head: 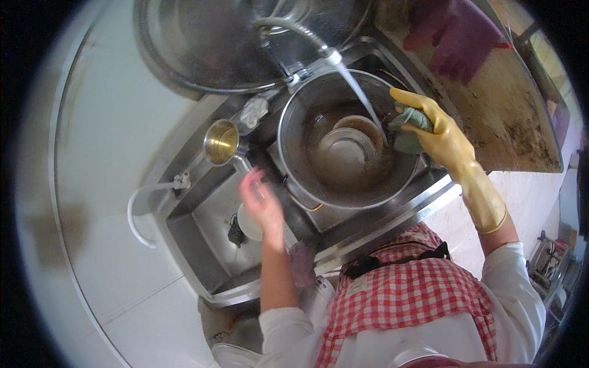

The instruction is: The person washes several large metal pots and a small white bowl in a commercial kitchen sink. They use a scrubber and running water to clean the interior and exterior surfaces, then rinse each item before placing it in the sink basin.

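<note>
My right hand, in a yellow rubber glove, grips a green scouring cloth over the right rim of a large metal pot. Water runs from a flexible faucet hose into the pot, where a metal dish lies in murky water beside another round piece. My bare left hand, blurred, is above the divider between the two sink basins, near the handle of a metal dipper; whether it touches the handle cannot be told. Under that hand a white bowl shows in the left basin.
Behind the faucet leans a big round metal lid. A dark scrubber lies in the left sink basin. A crumpled plastic wrap sits on the sink's back ledge. Purple gloves hang over a stained board at right.
</note>
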Available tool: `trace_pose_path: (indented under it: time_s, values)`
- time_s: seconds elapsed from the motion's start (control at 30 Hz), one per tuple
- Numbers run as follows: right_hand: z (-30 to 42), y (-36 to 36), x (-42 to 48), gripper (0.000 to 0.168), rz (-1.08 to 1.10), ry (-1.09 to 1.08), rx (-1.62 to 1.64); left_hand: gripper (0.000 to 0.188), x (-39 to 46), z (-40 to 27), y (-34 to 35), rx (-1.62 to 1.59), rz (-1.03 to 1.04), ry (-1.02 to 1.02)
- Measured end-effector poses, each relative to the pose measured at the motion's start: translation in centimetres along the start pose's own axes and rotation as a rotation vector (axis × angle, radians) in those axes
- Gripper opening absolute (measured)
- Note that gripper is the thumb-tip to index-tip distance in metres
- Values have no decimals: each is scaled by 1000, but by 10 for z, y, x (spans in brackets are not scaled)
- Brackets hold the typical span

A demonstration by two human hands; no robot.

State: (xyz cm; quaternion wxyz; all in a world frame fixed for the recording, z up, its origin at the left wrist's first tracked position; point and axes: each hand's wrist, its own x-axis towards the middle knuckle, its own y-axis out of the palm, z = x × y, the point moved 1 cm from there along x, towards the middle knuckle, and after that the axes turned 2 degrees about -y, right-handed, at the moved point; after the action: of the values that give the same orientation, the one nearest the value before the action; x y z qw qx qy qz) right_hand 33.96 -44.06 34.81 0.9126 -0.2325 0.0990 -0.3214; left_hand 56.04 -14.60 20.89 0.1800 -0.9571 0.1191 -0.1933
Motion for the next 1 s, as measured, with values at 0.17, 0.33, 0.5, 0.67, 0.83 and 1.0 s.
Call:
trace_pose_path:
  time_s: [0.17,0.33,0.5,0.67,0.83,1.0]
  values:
    - [-17,3,-4,52,-46,-112,77,33,60,6,196,632,833,165]
    - [-22,-12,-24,52,-36,-204,36,36,47,143,312,951,1326,-102]
    - [-39,-26,-32,59,-61,-132,72,40,26,101,324,675,1582,82]
    - [-29,-34,-27,63,26,-123,84,48,24,24,271,585,1498,191]
    - [-4,-6,0,71,238,-392,-50,56,46,-66,178,825,1119,148]
    - [-8,82,44,52,155,-705,-641,37,40,-142,131,618,1136,193]
